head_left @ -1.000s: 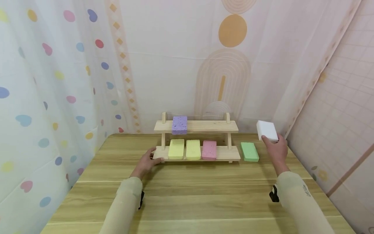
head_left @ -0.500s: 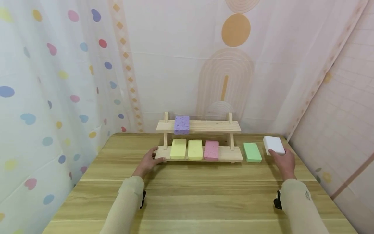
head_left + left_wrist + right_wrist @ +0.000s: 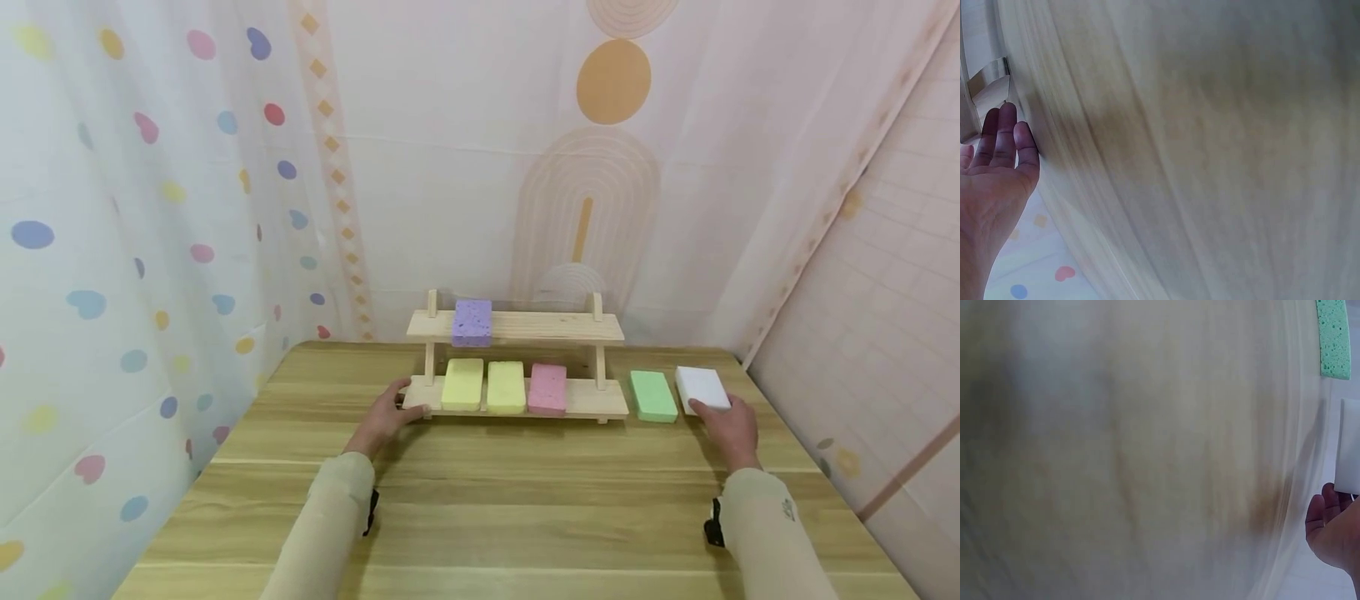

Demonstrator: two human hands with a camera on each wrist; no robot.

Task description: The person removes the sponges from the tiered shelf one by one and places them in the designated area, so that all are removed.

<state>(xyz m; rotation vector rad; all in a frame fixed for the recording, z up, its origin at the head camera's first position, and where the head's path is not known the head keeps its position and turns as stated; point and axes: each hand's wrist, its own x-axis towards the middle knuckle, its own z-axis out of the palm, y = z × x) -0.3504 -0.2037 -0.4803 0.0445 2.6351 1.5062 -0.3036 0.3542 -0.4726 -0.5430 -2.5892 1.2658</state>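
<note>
A small two-tier wooden shelf (image 3: 516, 325) stands at the back of the table. My left hand (image 3: 384, 418) grips the left end of its lower board, thumb at the front edge and fingers behind. In the left wrist view the palm and slightly bent fingers of that hand (image 3: 1000, 169) show. My right hand (image 3: 729, 429) holds a white sponge block (image 3: 702, 388), thumb on its near side; the block is at table level. Just left of it lies a green sponge (image 3: 653, 396), apart from the block. In the right wrist view the fingers touch the white block's (image 3: 1349, 447) lower end.
Two yellow sponges, the left one (image 3: 462, 384) and the right one (image 3: 506, 387), lie on the lower board beside a pink sponge (image 3: 547, 389). A purple sponge (image 3: 472, 322) sits on the upper board. Patterned curtains (image 3: 435, 167) hang behind the wooden table (image 3: 525, 508).
My right hand has lowered the white block from above the table to beside the green sponge, then drawn it slightly nearer. The left hand keeps its place on the shelf.
</note>
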